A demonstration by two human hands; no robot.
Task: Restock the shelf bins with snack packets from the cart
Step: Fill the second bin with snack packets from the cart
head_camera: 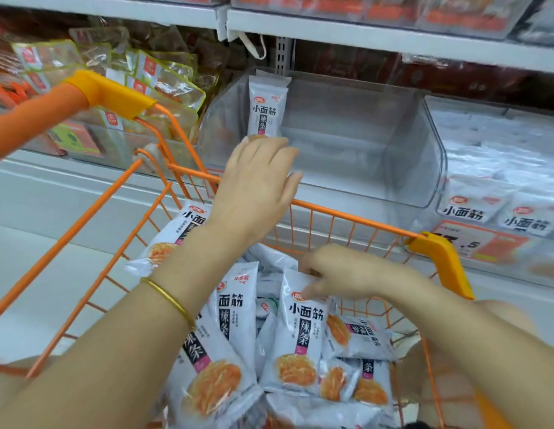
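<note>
Glossy bin packet, perhaps held by left hand; right hand pinches cart packet.

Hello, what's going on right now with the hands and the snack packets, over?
Left hand at foot of upright packet in clear bin, grip unclear. Right hand pinching cart packet by its top. Nothing in the way.

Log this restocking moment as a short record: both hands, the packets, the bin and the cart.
left hand: fingertips at lower end of upright packet, thumb apart
upright packet: stands at left side of clear bin
right hand: pinches top of cart packet
cart: orange, heaped with white packets
right bin: filled with like packets
</note>
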